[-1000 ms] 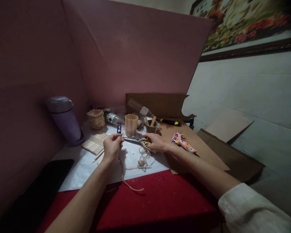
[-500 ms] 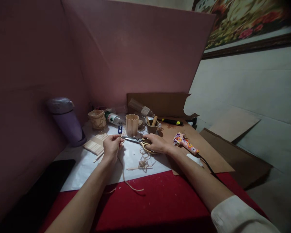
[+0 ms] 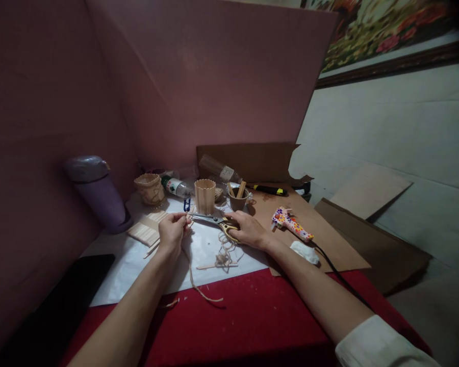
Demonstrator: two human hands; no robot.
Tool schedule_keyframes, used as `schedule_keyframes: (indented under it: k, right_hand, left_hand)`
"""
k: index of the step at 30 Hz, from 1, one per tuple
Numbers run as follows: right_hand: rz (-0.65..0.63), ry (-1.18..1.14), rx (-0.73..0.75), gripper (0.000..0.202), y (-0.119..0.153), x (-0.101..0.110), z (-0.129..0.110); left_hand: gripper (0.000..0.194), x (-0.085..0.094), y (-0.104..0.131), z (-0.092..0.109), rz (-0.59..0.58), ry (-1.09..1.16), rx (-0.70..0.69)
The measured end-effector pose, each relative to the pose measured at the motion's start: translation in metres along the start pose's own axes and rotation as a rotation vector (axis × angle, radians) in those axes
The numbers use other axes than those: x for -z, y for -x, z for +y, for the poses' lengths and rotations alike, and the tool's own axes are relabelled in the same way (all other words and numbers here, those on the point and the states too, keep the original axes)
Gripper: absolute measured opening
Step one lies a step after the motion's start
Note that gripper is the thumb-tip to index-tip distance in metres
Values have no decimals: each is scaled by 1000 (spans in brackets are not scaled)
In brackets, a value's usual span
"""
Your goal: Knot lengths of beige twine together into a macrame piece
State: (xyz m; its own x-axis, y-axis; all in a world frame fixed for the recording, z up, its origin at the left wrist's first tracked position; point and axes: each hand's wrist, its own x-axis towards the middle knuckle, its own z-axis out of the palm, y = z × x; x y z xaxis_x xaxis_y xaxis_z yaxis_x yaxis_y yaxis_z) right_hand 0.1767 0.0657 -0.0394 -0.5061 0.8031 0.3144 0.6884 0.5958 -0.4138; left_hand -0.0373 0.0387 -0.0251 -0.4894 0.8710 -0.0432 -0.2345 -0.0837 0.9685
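My right hand (image 3: 248, 228) is closed around the gold handles of a pair of scissors (image 3: 208, 219), whose blades point left. The blade tips reach the fingers of my left hand (image 3: 172, 230), which pinch a piece of twine (image 3: 192, 272). That twine hangs down over the white sheet and its end lies on the red cloth. Just behind the blades stands a cup covered in wooden craft sticks (image 3: 205, 197). A loose tangle of twine (image 3: 225, 259) and a single craft stick (image 3: 206, 267) lie below the scissors.
Left of my left hand lies a stack of craft sticks (image 3: 144, 230), with a purple tumbler (image 3: 99, 196) beyond. A patterned glue gun (image 3: 290, 224) rests on cardboard (image 3: 331, 255) at right. Behind are plastic bottles (image 3: 175, 186), a small pot (image 3: 238, 199) and a yellow-black cutter (image 3: 268, 190).
The view has shifted slightly, so most things sit a little further left. My hands keep nearly the same pose, with the scissor tips still at my left fingers.
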Motion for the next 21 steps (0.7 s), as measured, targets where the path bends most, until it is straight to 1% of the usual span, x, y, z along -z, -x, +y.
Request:
schedule_keyframes:
  k: [5, 12, 21]
  right_hand:
    - [8, -4, -6, 48, 1, 0, -1]
    - [17, 69, -10, 47, 3, 0, -2]
    - [47, 35, 16, 47, 3, -3, 0]
  left_hand:
    - [15, 1, -1, 2, 14, -14, -18]
    - [15, 2, -6, 0, 44, -43, -29]
    - [14, 3, -8, -4, 35, -61, -51]
